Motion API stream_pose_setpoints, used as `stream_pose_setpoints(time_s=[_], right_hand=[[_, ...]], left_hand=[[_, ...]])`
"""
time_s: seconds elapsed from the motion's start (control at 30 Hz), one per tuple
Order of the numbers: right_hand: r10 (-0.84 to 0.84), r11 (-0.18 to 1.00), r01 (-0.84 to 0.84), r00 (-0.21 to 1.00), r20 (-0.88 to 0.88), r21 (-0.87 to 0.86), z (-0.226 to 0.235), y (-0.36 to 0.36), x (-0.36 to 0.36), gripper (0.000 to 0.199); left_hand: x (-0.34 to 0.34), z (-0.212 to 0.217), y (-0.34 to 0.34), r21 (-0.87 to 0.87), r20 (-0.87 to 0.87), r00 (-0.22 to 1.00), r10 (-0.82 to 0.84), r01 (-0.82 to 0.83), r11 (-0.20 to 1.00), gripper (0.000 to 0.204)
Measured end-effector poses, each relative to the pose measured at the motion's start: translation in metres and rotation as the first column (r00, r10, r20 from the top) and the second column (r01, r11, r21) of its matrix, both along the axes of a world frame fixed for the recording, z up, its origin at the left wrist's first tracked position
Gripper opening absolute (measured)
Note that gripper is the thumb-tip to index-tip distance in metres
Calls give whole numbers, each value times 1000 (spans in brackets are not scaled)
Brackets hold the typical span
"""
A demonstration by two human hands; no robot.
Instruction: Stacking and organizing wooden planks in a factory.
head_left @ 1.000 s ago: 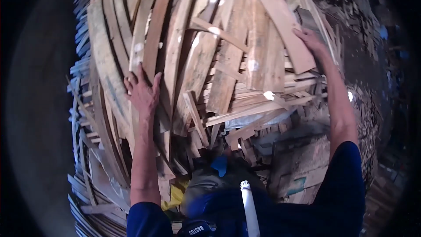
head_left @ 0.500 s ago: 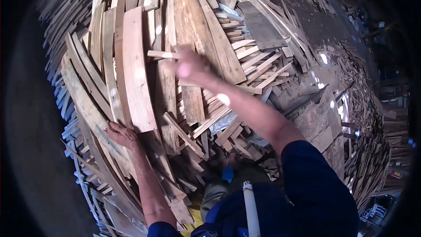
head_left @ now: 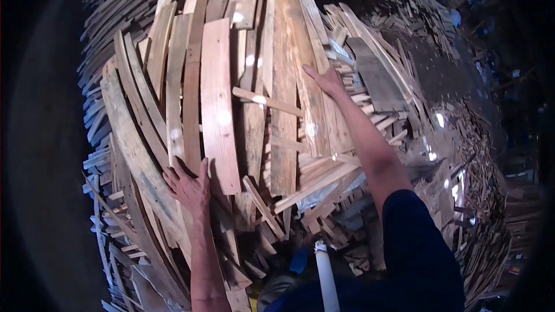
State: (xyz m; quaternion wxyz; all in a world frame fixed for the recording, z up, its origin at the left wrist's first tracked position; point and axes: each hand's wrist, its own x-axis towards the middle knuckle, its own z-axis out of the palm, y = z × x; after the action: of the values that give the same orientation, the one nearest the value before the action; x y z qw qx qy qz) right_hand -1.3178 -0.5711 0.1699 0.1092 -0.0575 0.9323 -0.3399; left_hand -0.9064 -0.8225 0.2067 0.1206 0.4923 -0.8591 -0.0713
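Observation:
Long wooden planks lie fanned out in front of me. My left hand rests with fingers spread on the planks at the left, just beside the lower end of a pinkish plank. Farther off and to the right, my right hand grips the edge of a long wide plank. Its thumb lies over the top face, while the other fingers are mostly hidden. A short narrow stick lies across the planks between my two hands.
Shorter offcuts are piled below the wide plank. A dark grey board lies to the right, with scrap wood heaped beyond. Stacked slats line the left. A cigarette juts up from the lower edge.
My right hand has left the short stick and moved away and right onto the wide plank. My left hand has spread its fingers nearer the pinkish plank. The whole view has shifted.

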Motion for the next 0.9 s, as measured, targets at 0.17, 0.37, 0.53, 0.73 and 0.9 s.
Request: stream_pose_setpoints(time_s=[0.17, 0.37, 0.53, 0.73, 0.9], right_hand=[[-156, 964, 164, 986, -56, 211, 12, -12, -3, 107], [222, 968, -199, 963, 153, -154, 95, -27, -13, 94], [585, 384, -143, 802, 121, -912, 166, -153, 50, 31], [762, 621, -758, 524, -381, 200, 162, -249, 91, 78], [736, 492, -772, 616, 281, 403, 100, -112, 71, 74]], left_hand=[[0, -1, -3, 42, 34, 999, 24, -25, 999, 96], [8, -12, -7, -12, -30, 999, -44, 43, 999, 92], [6, -15, -6, 22, -28, 1000, 4, -3, 1000, 89], [7, -16, -7, -53, -233, 972, 36, -50, 997, 92], [11, -19, -10, -19, -319, 937, 140, -154, 988, 96]])
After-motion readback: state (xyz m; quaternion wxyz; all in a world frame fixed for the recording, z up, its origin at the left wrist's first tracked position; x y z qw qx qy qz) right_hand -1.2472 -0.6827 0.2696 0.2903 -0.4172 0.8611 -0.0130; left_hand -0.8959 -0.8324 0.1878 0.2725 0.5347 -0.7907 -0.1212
